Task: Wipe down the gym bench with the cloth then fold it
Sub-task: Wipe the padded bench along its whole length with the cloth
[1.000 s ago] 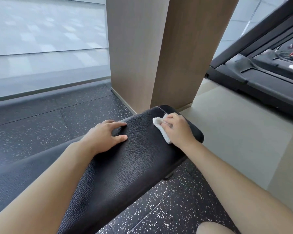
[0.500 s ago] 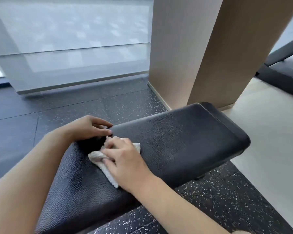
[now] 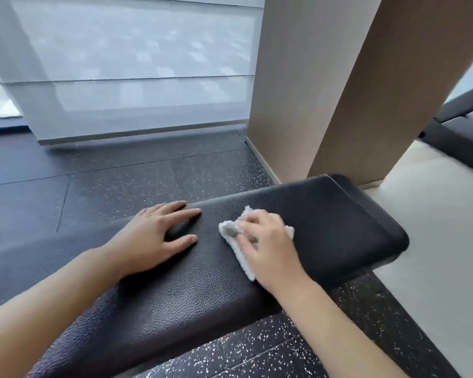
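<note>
A black padded gym bench (image 3: 339,222) runs from the lower left to the centre right. On its top lies a small white cloth (image 3: 231,231), bunched under my right hand (image 3: 268,246), whose curled fingers grip it and press it onto the pad. Most of the cloth is hidden beneath that hand. My left hand (image 3: 153,238) rests flat on the bench's far edge, fingers spread and straight, a short gap to the left of the cloth.
A wide wood-clad pillar (image 3: 325,85) rises just behind the bench's far end. Dark speckled rubber flooring (image 3: 120,184) lies around the bench, pale flooring (image 3: 434,241) to the right. A black machine (image 3: 459,137) sits at the far right. Frosted glass (image 3: 131,64) stands behind.
My right hand slid the cloth from the bench's far end toward me, then back out toward the end. My left hand's fingers have straightened flat on the pad.
</note>
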Available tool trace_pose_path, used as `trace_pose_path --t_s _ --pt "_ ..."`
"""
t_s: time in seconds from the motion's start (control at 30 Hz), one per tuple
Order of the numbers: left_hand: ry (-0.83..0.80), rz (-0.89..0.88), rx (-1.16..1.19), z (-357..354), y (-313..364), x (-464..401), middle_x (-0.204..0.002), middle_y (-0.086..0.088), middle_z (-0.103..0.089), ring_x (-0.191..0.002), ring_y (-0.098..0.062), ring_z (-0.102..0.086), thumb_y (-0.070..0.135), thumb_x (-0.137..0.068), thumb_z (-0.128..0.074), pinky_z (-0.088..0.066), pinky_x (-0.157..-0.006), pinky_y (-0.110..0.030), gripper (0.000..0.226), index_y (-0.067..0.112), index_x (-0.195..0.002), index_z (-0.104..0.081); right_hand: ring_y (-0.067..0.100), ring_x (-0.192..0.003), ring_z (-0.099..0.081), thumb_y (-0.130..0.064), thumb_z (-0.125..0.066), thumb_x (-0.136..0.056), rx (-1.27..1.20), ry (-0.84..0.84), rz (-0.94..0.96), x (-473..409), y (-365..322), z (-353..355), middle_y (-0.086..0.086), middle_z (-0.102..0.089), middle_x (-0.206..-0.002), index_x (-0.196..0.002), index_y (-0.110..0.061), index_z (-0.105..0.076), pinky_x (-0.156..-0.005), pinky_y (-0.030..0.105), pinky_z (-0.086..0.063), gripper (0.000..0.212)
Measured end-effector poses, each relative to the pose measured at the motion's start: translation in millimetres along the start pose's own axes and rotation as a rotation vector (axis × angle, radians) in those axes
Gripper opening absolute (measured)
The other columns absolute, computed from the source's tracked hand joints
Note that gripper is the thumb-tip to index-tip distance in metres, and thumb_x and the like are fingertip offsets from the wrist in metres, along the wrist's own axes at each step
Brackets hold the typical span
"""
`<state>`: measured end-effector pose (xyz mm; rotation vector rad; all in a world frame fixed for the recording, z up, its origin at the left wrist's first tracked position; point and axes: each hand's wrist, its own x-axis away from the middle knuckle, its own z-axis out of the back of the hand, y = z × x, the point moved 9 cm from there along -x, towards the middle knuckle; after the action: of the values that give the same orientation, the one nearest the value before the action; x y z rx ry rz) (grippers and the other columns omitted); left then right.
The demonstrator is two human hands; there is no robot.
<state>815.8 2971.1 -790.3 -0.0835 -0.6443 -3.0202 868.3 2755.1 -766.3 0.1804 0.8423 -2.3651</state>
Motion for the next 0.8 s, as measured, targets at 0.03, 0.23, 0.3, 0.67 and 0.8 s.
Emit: trace_pose_path --t_s 0.03,0.23,0.3,0.67,0.8 --pt "0.023 -0.023 -0.009 -0.9 -2.8 12.0 -0.166 0.018 -0.03 -0.154 -0.013 -0.028 0.082 -0.084 -0.042 -0.021 -0.128 -0.04 0.068 0.061 -0.149 -0.037 0.014 -0.112 -0.049 -0.029 -0.063 -0.096 -0.043 -0.049 0.091 16.7 -25.8 -12.6 -0.011 -0.061 -0.116 -0.111 -0.027 -0.076 -0.103 0.026 -0.038 0.02" --pt "0.054 -0.11 -0.04 3.7 -2.8 66.5 -0.166 0.026 -0.021 -0.156 0.002 -0.01 0.082 -0.087 -0.039 -0.012 -0.129 -0.03 0.065 0.062 -0.149 -0.036 0.008 -0.121 -0.051 -0.028 -0.068 -0.097 -0.122 -0.185 0.268 47.9 -34.9 -5.2 -0.018 -0.059 -0.123 -0.117 -0.029 -0.075 -0.108 0.019 -0.037 0.021" --pt "0.045 -0.12 -0.047 3.8 -4.5 83.0 -0.167 0.027 -0.018 -0.156 0.005 -0.006 0.08 -0.09 -0.038 -0.011 -0.129 -0.03 0.063 0.062 -0.149 -0.034 0.013 -0.117 -0.055 -0.023 -0.071 -0.095 -0.04 -0.101 0.127 18.5 13.0 20.1 -0.015 -0.063 -0.119 -0.114 -0.026 -0.078 -0.104 0.023 -0.042 0.02" --pt "0.173 0.068 -0.086 29.4 -59.5 163.0 -0.162 0.026 -0.032 -0.152 0.001 -0.026 0.068 -0.094 -0.041 -0.021 -0.126 -0.027 0.059 0.047 -0.149 -0.048 0.023 -0.114 -0.05 -0.028 -0.06 -0.099 -0.047 -0.179 0.152 -30.2 -127.0 -103.3 -0.003 -0.063 -0.117 -0.106 -0.017 -0.078 -0.101 0.038 -0.042 0.022" --pt "0.285 0.207 -0.042 49.7 -108.8 207.5 -0.152 0.025 -0.046 -0.143 -0.007 -0.044 0.062 -0.092 -0.048 -0.026 -0.121 -0.023 0.053 0.044 -0.14 -0.057 0.026 -0.114 -0.05 -0.033 -0.057 -0.099 -0.081 -0.259 0.316 -5.6 -219.5 -152.4 0.002 -0.062 -0.121 -0.108 -0.015 -0.076 -0.099 0.039 -0.042 0.028"
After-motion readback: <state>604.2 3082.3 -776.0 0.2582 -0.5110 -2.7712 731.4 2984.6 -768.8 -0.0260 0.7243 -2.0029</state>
